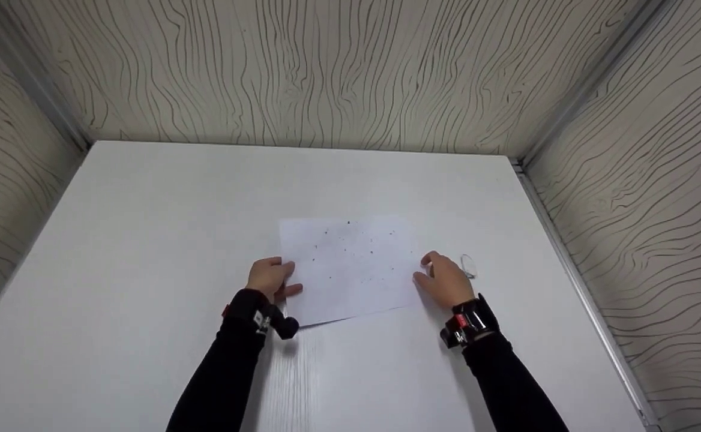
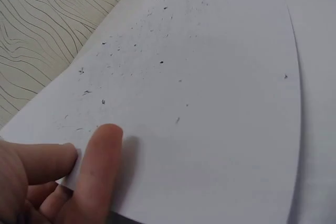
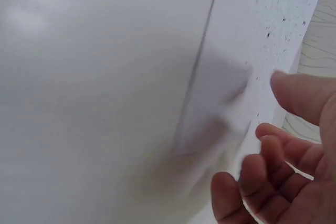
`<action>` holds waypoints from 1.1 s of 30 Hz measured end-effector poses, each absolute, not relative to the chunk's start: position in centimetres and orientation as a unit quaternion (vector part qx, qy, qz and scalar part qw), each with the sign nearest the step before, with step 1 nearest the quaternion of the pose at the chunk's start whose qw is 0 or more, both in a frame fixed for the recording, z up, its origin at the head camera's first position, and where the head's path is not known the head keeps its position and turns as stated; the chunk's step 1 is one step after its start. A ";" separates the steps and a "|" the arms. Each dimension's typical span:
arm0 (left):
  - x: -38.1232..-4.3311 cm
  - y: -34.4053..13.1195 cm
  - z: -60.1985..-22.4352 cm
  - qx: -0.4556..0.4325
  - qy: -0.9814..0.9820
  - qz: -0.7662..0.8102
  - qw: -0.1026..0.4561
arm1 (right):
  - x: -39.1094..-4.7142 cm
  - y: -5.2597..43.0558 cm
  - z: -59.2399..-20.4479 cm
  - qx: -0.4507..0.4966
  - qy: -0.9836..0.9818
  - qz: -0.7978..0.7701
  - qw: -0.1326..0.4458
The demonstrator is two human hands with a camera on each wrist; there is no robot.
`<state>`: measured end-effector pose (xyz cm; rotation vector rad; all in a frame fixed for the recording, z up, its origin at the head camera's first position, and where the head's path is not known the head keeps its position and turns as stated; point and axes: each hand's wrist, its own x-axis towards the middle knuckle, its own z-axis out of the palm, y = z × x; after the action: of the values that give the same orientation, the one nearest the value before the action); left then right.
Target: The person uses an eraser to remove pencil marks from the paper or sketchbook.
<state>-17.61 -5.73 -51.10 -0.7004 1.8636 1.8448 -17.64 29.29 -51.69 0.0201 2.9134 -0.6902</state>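
Observation:
A white sheet of paper (image 1: pixel 350 270), strewn with small dark specks, lies on the white table. My left hand (image 1: pixel 271 279) grips its left edge; in the left wrist view the thumb (image 2: pixel 100 166) rests on top while other fingers reach beneath the edge. The paper's near left corner stands slightly off the table. Beside the right edge is my right hand (image 1: pixel 445 281), its fingers loosely bent and apart. The right wrist view shows nothing between that thumb and the fingers (image 3: pixel 257 177), with their shadows falling on the paper (image 3: pixel 231 56).
Just right of my right hand lies a small clear loop-shaped item (image 1: pixel 468 267), too faint to identify. The white table (image 1: pixel 164 216) is bounded by wood-grain patterned walls (image 1: pixel 326 72) at the back and both sides. A metal rail (image 1: pixel 584 300) runs along the right edge.

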 end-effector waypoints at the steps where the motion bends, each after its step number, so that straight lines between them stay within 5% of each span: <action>1: -17.6 -5.6 -51.0 -0.253 0.664 0.673 0.206 | -17.5 29.5 -51.6 0.009 0.970 -0.234 0.069; 20: -18.3 2.8 -46.3 -0.112 0.633 0.765 -0.039 | -15.4 31.1 -52.1 0.038 0.955 -0.295 0.013; 33: -17.4 5.2 -47.4 -0.051 0.696 0.714 -0.057 | -14.9 30.8 -52.8 0.047 0.952 -0.303 0.009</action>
<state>-17.40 5.22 -47.43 -0.1671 2.2708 2.3268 -14.92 30.80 -52.80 0.1482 2.9721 -0.9478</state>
